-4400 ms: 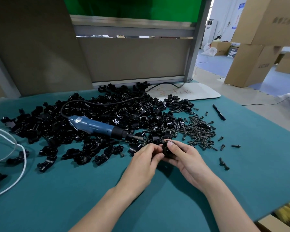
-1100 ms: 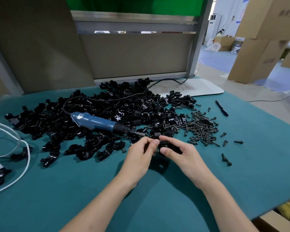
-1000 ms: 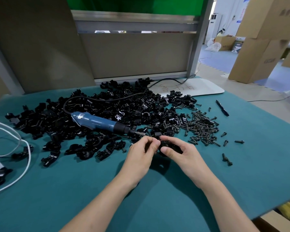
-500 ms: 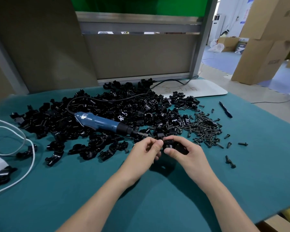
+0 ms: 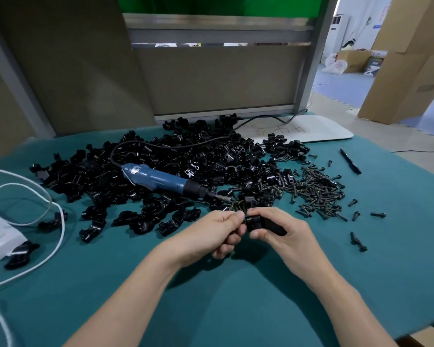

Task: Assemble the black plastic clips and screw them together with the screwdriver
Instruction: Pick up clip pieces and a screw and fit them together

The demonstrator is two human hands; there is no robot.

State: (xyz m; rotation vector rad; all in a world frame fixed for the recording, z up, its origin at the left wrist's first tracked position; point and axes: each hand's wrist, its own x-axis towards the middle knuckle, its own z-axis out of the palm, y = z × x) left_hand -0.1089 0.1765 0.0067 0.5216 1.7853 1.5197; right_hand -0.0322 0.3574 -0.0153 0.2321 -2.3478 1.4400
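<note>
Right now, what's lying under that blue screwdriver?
Loose black clips: the screwdriver rests on their pile. Whatever lies directly beneath its body, clips or green mat, is covered.

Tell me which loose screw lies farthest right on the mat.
The lone screw lying sideways beyond the screw pile, right of everything; other strays sit nearer the pile.

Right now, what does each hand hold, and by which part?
The right hand grips a black clip around its body. The left hand pinches its left end; whether it also holds something smaller cannot be told.
</note>
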